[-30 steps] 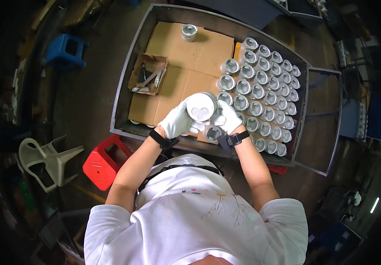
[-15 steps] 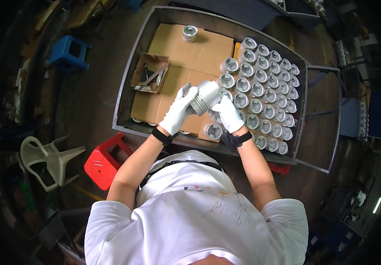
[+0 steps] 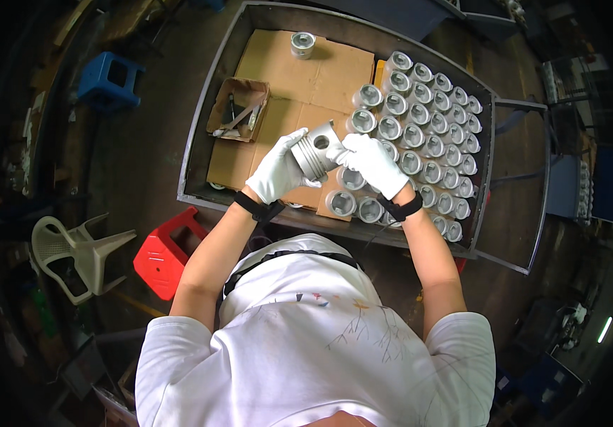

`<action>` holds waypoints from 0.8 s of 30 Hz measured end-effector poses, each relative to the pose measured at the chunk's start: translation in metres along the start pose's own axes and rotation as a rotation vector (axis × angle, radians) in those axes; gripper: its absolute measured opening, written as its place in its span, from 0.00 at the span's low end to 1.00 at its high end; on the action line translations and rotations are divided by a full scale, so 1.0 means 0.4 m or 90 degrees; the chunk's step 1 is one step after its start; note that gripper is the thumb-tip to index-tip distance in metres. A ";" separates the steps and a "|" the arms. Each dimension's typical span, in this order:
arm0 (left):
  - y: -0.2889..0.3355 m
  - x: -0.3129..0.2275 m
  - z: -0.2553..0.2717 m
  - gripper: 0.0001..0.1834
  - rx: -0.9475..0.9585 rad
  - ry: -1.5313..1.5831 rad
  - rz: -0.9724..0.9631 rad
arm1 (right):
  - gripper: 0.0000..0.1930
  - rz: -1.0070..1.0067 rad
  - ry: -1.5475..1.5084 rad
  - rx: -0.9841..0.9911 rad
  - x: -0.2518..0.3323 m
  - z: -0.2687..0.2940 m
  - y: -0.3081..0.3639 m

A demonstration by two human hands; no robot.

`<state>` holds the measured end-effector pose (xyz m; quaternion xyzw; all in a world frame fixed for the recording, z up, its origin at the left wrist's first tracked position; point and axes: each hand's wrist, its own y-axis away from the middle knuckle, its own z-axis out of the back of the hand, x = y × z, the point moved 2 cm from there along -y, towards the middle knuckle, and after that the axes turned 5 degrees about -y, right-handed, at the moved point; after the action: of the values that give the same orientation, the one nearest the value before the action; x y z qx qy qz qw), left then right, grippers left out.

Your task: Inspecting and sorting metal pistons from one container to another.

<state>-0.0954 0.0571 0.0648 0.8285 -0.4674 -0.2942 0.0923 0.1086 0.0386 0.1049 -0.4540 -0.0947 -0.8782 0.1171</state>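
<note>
A silver metal piston (image 3: 313,151), with ring grooves round one end and a round pin hole in its side, is held above the cardboard. My left hand (image 3: 278,167), in a white glove, is closed round its grooved end. Against the piston's right side are the bunched fingertips of my right hand (image 3: 376,162), gloved too; whether they pinch something small is hidden. Below and to the right, several upright pistons (image 3: 412,135) stand in rows. One more piston (image 3: 303,44) stands alone at the far side of the cardboard (image 3: 278,64).
A grey metal-rimmed cart (image 3: 200,135) holds the pistons and cardboard. At its left lies a small open box (image 3: 222,107) with tools. A red stool (image 3: 161,260), a pale plastic chair (image 3: 82,249) and a blue stool (image 3: 107,80) stand on the floor to the left.
The piston has turned, so its pin hole now faces up. My right hand has shifted from gripping its lower end to its side, fingers bunched. The view has moved slightly.
</note>
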 end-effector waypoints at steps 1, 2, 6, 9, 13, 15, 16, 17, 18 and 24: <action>-0.004 0.000 0.004 0.24 -0.026 -0.052 -0.027 | 0.12 -0.001 -0.001 0.000 0.003 0.004 -0.008; -0.005 0.004 0.007 0.23 -0.024 -0.046 -0.034 | 0.12 -0.083 -0.087 0.033 0.001 0.003 -0.016; 0.000 0.016 -0.004 0.20 -0.088 -0.122 -0.014 | 0.17 -0.214 -0.317 0.044 -0.057 -0.028 -0.025; -0.005 0.025 0.037 0.20 -0.047 -0.160 -0.025 | 0.18 -0.341 -0.420 0.042 -0.066 -0.042 -0.045; 0.000 0.012 0.041 0.20 -0.018 -0.023 0.027 | 0.22 -0.363 -0.378 -0.039 -0.052 -0.026 -0.058; 0.009 0.001 0.031 0.20 -0.035 0.021 0.031 | 0.22 -0.340 -0.428 -0.046 -0.027 0.002 -0.047; 0.016 -0.005 0.030 0.20 -0.048 0.060 0.017 | 0.21 -0.314 -0.476 -0.053 -0.011 0.019 -0.040; 0.022 -0.009 0.030 0.19 -0.062 0.099 0.002 | 0.21 -0.313 -0.477 -0.053 -0.005 0.030 -0.036; 0.027 -0.019 0.031 0.22 -0.062 -0.032 -0.085 | 0.20 -0.331 -0.461 -0.059 -0.003 0.040 -0.032; -0.016 -0.057 0.063 0.36 -0.087 -0.433 -0.197 | 0.18 -0.368 -0.387 -0.069 -0.042 0.059 -0.003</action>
<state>-0.1141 0.0825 0.0507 0.7362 -0.3199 -0.5935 -0.0586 0.1360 0.0483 0.1044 -0.6525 -0.2020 -0.7048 -0.1917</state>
